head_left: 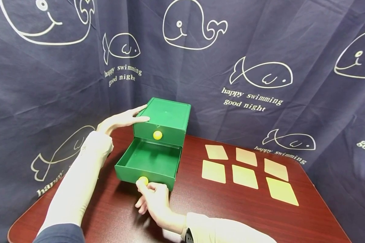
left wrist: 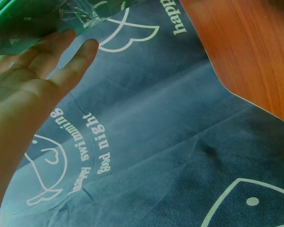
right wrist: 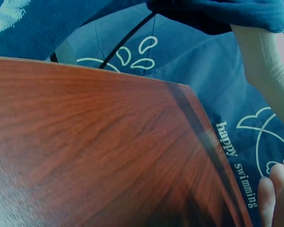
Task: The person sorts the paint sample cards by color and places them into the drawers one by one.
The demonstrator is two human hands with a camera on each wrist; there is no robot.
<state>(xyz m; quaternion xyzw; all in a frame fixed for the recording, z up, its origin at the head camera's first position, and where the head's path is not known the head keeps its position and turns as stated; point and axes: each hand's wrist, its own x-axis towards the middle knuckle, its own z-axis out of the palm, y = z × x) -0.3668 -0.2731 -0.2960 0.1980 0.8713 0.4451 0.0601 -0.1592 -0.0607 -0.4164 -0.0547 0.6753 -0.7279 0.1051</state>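
Observation:
A green two-drawer box [head_left: 165,113] stands on the table, its upper drawer [head_left: 173,134] closed, with a yellow knob [head_left: 157,135] on the front. Below it the lower drawer [head_left: 146,160] is pulled far out, and its inside is bare. My left hand [head_left: 121,119] rests on the box's upper left edge with fingers extended; in the left wrist view those fingers [left wrist: 68,71] lie against the green side. With thumb and forefinger my right hand [head_left: 158,202] pinches the lower drawer's yellow knob [head_left: 143,180]. The right wrist view catches only a few fingertips [right wrist: 277,184].
Several pale yellow square cards [head_left: 213,171] lie in two rows right of the box on the reddish-brown table [head_left: 219,206]. A dark blue curtain [head_left: 194,74] with white whale and fish drawings hangs close behind the table.

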